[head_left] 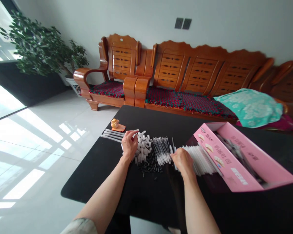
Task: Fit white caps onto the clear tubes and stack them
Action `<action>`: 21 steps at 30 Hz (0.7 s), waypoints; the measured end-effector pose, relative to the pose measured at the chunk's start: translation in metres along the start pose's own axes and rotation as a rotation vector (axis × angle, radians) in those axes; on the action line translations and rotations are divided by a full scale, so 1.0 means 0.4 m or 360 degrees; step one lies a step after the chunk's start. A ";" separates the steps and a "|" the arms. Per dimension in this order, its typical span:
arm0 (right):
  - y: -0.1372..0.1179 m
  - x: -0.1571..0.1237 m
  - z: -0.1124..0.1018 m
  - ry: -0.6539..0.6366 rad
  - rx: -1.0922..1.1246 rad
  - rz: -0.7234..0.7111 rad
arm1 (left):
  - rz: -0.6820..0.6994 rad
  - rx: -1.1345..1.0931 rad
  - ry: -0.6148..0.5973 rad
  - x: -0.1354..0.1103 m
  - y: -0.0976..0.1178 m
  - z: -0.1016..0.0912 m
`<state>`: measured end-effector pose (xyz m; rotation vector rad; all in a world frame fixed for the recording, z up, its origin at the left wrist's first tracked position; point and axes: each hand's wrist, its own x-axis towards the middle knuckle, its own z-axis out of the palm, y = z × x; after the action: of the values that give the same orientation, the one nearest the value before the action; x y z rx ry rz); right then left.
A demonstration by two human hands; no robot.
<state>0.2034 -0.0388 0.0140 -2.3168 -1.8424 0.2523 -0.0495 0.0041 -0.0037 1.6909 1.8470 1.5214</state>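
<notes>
My left hand (130,143) is closed in a pinch over the heap of white pen caps (143,148), and a small white cap (136,130) shows at its fingertips. My right hand (183,160) is closed around a white pen barrel, its fingers hiding most of it; a thin dark-tipped refill (173,142) stands up just beyond them. Between the hands lies a row of pen refills (161,149). White pen barrels (199,159) lie side by side to the right of my right hand. Small black plugs (150,164) are scattered below the caps.
Several capped pens (112,135) lie at the black table's (97,182) left side, near a small yellow figurine (115,123) on an orange base. A pink box (234,169) with dark contents stands at right. Behind are a wooden sofa (169,65) and a turquoise cloth (251,105).
</notes>
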 end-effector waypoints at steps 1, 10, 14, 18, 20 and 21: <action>-0.002 0.001 -0.003 0.0001 0.0009 0.0016 | 0.0002 -0.0006 0.0017 0.003 0.000 -0.003; 0.014 -0.018 -0.034 0.0164 0.0597 -0.0076 | 0.0129 -0.0160 0.0015 0.025 0.065 -0.036; 0.030 -0.071 -0.023 0.0050 0.1203 -0.0013 | 0.0191 -0.0104 -0.0248 -0.040 0.049 -0.049; 0.038 -0.125 0.005 -0.0057 0.1717 0.0067 | 0.0237 -0.0067 -0.0441 -0.121 0.014 -0.063; 0.038 -0.149 0.019 -0.0157 0.1869 0.0086 | 0.0251 -0.0052 -0.0480 -0.152 0.004 -0.074; 0.037 -0.160 0.025 -0.0196 0.1925 0.0082 | 0.0257 -0.0049 -0.0498 -0.164 0.002 -0.081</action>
<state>0.2008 -0.1043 0.0024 -1.4656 -1.0889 1.1440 -0.0516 -0.0673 -0.0191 1.9730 1.5546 1.2427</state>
